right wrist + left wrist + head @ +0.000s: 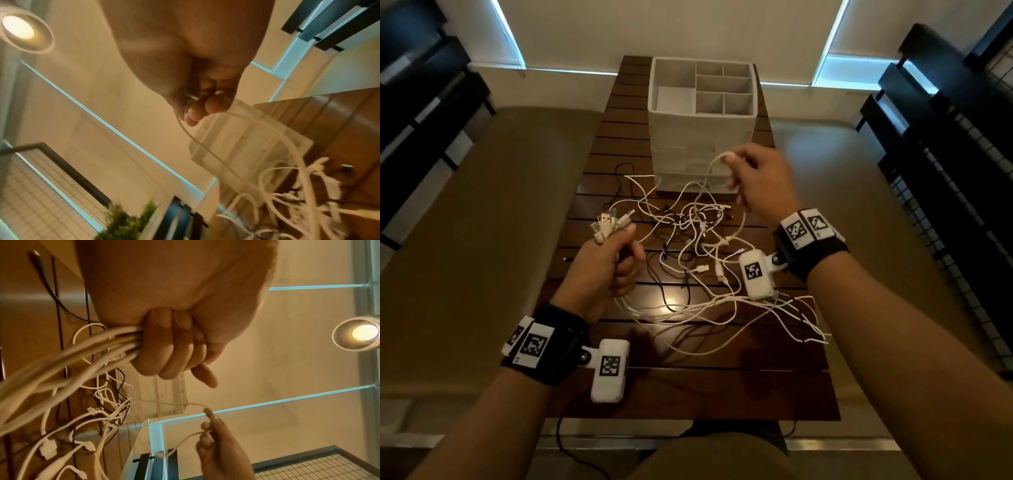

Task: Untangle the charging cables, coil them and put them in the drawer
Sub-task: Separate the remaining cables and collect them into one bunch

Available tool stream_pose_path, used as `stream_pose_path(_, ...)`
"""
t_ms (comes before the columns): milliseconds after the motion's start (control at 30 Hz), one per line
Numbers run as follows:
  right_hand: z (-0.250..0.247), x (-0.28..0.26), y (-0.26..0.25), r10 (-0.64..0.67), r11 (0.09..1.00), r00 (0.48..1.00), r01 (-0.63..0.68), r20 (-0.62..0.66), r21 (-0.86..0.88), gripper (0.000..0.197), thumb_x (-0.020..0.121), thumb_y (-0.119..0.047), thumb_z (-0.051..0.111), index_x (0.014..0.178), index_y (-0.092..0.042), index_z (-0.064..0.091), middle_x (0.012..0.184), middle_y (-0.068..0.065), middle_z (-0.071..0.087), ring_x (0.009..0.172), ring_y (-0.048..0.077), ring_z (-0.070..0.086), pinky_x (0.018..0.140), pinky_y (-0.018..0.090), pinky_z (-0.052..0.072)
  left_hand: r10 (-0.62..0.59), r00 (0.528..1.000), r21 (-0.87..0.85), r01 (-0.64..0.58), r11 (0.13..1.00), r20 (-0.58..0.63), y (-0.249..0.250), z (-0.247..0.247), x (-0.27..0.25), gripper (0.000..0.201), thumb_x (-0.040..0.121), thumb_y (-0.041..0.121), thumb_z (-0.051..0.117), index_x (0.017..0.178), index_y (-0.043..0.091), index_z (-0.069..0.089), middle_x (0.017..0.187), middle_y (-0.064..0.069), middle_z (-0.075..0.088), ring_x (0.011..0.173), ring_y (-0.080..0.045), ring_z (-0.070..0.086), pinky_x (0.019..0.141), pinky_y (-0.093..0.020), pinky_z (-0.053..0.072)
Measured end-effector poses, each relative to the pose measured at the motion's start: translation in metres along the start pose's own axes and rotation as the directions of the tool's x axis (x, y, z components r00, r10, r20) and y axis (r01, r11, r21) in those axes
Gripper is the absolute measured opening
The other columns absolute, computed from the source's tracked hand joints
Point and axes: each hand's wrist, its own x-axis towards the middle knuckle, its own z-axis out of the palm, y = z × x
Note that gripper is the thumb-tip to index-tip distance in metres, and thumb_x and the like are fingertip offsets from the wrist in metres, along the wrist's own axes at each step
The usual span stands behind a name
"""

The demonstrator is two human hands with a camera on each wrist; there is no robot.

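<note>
**Both hands on the cables, tangle not yet cleared**

Left grip: my left hand is fisted round a bundle of white USB plug ends, gathered so I can follow each lead out. My right hand pinches a single white cable and holds it raised, to draw it free, I judge. Most of the tangled cables lie mid-desk. At the far end stands the white drawer unit, drawers apparently closed.

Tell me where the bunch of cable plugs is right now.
In the head view, the bunch of plugs sticks up from the left hand, raised over the table's left side, left of the cable tangle.
</note>
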Motion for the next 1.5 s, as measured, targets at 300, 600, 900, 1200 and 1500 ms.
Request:
stream_pose_path(300, -0.007, 0.024, -0.061, -0.064, 0.975, 0.998, 0.064, -0.010, 0.213, 0.020, 0.106, -0.025, 0.058, 0.110, -0.011, 0.072, 0.082, 0.014, 0.072, 0.057, 0.027, 0.069, 0.054, 0.037, 0.059, 0.009, 1.000, 0.008, -0.009, 1.000, 0.022, -0.001, 0.006, 0.000, 0.047, 0.106, 0.040, 0.050, 0.077, 0.009, 0.068, 0.054, 0.000, 0.022, 0.040, -0.011, 0.020, 0.039, -0.018, 0.017)
stream_pose_path(600, -0.016, 0.020, -0.089, -0.118, 0.970, 0.993, 0.120, -0.022, 0.213, 0.021, 0.106, -0.027, 0.057, 0.105, -0.012, 0.071, 0.076, 0.016, 0.072, 0.052, 0.032, 0.068, 0.048, 0.041, 0.059, 0.080, 0.996, -0.058, -0.082, 0.995, -0.041, 0.002, 0.016, 0.006, 0.045, 0.109, 0.036, 0.048, 0.088, 0.003, 0.072, 0.049, 0.003, 0.022, 0.037, -0.008, 0.018, 0.039, -0.015, 0.018)
stream_pose_path(900, 0.004, -0.026, -0.064, -0.001, 0.969, 0.995, -0.024, 0.101, 0.245, 0.022, 0.108, -0.029, 0.052, 0.110, -0.013, 0.068, 0.072, 0.006, 0.070, 0.048, 0.021, 0.060, 0.045, 0.030, 0.050, 0.170, 0.985, -0.086, -0.173, 0.981, -0.037, 0.005, 0.038, 0.008, 0.035, 0.104, 0.034, 0.060, 0.116, 0.005, 0.076, 0.056, 0.006, 0.023, 0.042, -0.007, 0.018, 0.041, -0.022, 0.015)
stream_pose_path(1200, 0.015, -0.081, -0.029, -0.091, 0.993, 0.801, 0.115, 0.591, -0.003, 0.030, 0.105, -0.034, 0.059, 0.089, -0.010, 0.069, 0.072, 0.009, 0.069, 0.051, 0.017, 0.062, 0.048, 0.031, 0.053, 0.228, 0.967, -0.208, -0.247, 0.946, -0.112, 0.029, 0.049, 0.025, 0.037, 0.108, 0.037, 0.053, 0.102, 0.006, 0.072, 0.051, 0.007, 0.026, 0.039, -0.005, 0.021, 0.037, -0.021, 0.018)
stream_pose_path(1500, 0.017, -0.099, 0.022, 0.040, 0.929, 0.695, 0.238, 0.718, -0.282, 0.033, 0.102, -0.035, 0.063, 0.072, -0.022, 0.067, 0.067, -0.002, 0.066, 0.057, 0.007, 0.061, 0.056, 0.017, 0.043, 0.225, 0.973, -0.180, -0.232, 0.956, -0.058, 0.040, 0.029, 0.034, 0.043, 0.107, 0.044, 0.053, 0.104, 0.007, 0.074, 0.053, 0.006, 0.027, 0.040, -0.007, 0.021, 0.036, -0.022, 0.021)
